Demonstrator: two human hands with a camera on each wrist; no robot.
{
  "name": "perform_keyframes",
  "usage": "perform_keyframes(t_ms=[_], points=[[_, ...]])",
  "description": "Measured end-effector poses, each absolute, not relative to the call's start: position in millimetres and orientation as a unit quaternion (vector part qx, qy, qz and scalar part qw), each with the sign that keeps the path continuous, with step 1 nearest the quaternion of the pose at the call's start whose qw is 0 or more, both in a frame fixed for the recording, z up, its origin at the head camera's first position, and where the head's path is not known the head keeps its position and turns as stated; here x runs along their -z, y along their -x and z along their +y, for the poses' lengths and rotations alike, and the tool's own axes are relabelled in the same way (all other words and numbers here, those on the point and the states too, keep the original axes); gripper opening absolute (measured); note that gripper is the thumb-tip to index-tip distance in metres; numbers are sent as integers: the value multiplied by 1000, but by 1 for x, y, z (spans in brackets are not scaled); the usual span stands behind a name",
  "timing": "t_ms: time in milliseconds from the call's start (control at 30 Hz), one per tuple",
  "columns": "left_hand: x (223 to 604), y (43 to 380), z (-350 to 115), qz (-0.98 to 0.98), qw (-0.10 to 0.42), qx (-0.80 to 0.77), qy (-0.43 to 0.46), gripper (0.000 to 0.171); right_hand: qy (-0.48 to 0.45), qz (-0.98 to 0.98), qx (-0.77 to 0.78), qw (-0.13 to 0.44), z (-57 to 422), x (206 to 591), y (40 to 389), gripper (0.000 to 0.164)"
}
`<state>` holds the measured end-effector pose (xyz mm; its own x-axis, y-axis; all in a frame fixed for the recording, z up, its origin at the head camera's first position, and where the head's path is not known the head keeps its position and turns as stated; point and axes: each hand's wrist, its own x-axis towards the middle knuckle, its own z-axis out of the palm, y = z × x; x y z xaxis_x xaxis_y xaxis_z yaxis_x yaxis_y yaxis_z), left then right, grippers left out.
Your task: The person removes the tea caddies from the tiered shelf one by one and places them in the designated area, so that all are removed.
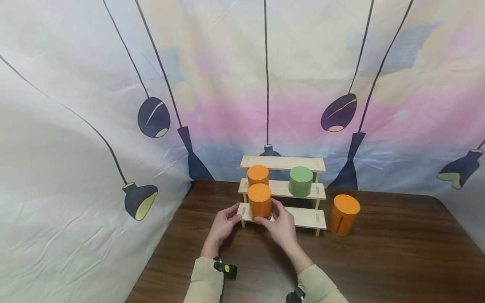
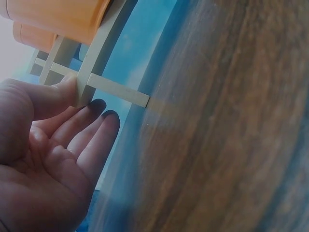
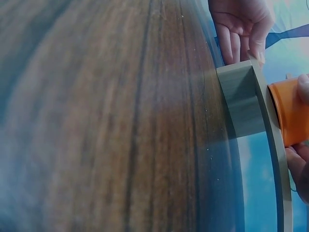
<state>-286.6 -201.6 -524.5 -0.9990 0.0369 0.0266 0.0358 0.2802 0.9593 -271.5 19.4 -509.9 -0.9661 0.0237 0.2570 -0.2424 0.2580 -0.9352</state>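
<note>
A three-step wooden shelf stand stands on the table. My right hand grips an orange canister at the left of the lowest step, thumb in front and fingers along its right side. In the right wrist view, the canister sits upright against the step's board. My left hand holds the left end of that step; in the left wrist view its thumb presses the board's end, with the other fingers beyond it. Behind, the middle step bears another orange canister at left and a green canister at right.
One more orange canister, with a dark slit down its side, stands on the brown wooden table just right of the stand. A fabric backdrop printed with hanging lamps rises close behind the table and along its left side.
</note>
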Motion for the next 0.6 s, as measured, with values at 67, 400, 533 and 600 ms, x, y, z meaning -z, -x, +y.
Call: perform_keyframes(t_ms=[67, 400, 533, 600], points=[[525, 287, -202, 800, -1, -600, -22, 53, -70, -785, -605, 109, 20, 510, 272, 81], [527, 287, -202, 802, -3, -596, -24, 52, -73, -779, -614, 104, 20, 511, 271, 80], [528, 289, -203, 803, -4, -595, -25, 52, -76, -773, -620, 106, 20, 511, 271, 80], [528, 289, -203, 803, -5, -596, -24, 53, -77, -772, -622, 105, 20, 511, 272, 80]])
